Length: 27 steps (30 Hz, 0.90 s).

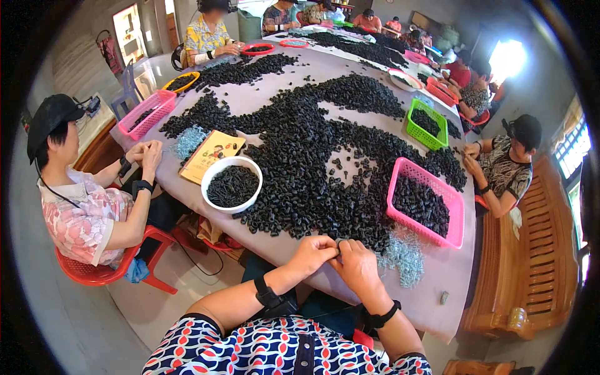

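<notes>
At the near edge of the table, my left hand (314,255) and my right hand (359,265) meet, fingertips pinched together. Between them a bit of a small dark piece (339,242) shows; the fingers hide most of it. Just beyond my hands spreads a large heap of short black tube-like parts (294,187). Beside my right hand lies a pile of small pale-blue clear bits (403,259). A pink plastic basket (458,232) with black parts stands past it. To the left of the heap, a white round bowl (254,206) holds thin black pieces.
A yellow booklet (212,152) lies by the bowl. Another pink basket (164,106) and a green basket (430,142) stand farther off. Co-workers sit along both sides, one on a red chair (159,250) at left. A wooden bench (531,250) stands at right.
</notes>
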{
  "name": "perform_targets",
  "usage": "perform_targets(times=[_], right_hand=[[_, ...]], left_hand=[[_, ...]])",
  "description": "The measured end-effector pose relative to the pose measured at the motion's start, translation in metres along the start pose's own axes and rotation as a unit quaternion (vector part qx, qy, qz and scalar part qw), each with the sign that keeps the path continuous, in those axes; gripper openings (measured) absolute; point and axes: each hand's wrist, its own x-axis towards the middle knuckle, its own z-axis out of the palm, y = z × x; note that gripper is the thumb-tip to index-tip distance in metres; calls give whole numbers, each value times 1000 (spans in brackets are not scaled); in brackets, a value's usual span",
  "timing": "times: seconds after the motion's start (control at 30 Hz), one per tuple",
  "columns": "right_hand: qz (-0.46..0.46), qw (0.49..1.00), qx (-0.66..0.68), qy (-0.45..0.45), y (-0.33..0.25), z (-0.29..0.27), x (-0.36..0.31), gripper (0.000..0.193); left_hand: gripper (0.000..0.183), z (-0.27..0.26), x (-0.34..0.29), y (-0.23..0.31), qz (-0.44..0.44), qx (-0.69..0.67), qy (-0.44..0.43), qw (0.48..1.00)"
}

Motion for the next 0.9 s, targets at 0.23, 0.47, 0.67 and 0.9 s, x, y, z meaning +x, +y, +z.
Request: perform_targets(times=[0.23, 0.47, 0.67, 0.9], right_hand=[[12, 1000, 13, 2, 3, 3, 2, 24], [26, 1000, 0, -4, 11, 5, -3, 19], [41, 999, 14, -5, 13, 12, -20, 20], [56, 997, 52, 9, 18, 4, -28, 23]], left_hand=[[10, 0, 4, 6, 30, 70, 5, 997], [25, -7, 10, -1, 27, 249, -90, 964], [29, -5, 7, -12, 2, 258, -105, 961], [34, 9, -1, 13, -20, 313, -108, 943]])
